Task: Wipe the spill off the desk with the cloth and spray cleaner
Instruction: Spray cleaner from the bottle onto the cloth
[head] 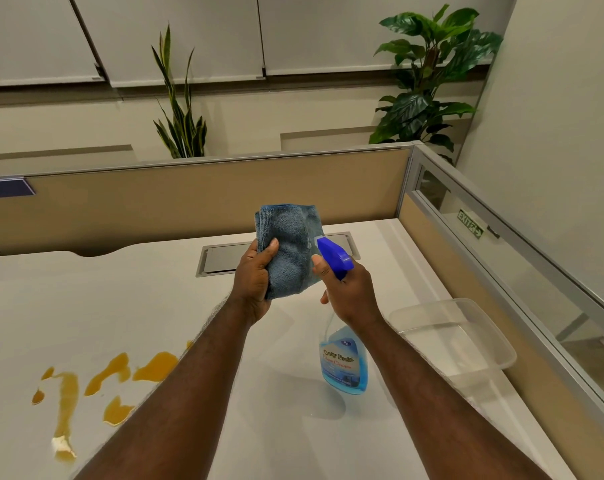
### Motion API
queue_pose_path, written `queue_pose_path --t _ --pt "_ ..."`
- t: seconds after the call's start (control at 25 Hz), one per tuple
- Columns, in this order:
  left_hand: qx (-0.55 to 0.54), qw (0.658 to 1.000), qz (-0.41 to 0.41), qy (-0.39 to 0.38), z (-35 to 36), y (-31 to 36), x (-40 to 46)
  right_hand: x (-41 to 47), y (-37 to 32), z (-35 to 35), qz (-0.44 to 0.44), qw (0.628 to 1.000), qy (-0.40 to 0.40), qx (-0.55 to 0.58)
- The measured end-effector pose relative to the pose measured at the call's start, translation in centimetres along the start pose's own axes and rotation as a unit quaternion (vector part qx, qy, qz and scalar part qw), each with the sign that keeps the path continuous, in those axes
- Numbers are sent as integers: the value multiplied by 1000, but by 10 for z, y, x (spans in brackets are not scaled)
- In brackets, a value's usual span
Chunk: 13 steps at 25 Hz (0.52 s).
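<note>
My left hand [255, 278] grips a folded blue cloth [290, 251], held upright above the white desk [276, 427]. My right hand [349, 292] holds a spray cleaner bottle [343, 362] by its neck, lifted off the desk, a finger on the trigger. The bottle holds blue liquid, and its blue nozzle [331, 252] points at the cloth from a few centimetres away. An orange-brown spill [113, 386] lies in several puddles on the desk at the lower left, partly hidden by my left forearm.
A clear plastic tub [466, 341] sits on the desk at the right. A metal cable hatch [220, 258] is set into the desk behind my hands. Beige partition walls [189, 202] close off the back and right sides. Two potted plants stand beyond them.
</note>
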<state>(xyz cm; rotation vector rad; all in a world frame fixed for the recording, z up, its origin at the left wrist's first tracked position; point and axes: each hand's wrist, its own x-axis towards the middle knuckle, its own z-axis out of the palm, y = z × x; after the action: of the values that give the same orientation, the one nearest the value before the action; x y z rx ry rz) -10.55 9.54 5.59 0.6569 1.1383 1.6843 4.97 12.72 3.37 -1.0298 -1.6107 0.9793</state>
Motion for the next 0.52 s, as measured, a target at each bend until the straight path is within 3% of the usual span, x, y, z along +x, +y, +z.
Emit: queue_pose_path --t 0.28,0.52 --pt "-42 999 -10 -10 0 0 -3 -1 5 -3 -3 1000 -1 6" --pt "-96 995 -40 -6 -8 3 -12 -15 15 -19 -17 995 87 46"
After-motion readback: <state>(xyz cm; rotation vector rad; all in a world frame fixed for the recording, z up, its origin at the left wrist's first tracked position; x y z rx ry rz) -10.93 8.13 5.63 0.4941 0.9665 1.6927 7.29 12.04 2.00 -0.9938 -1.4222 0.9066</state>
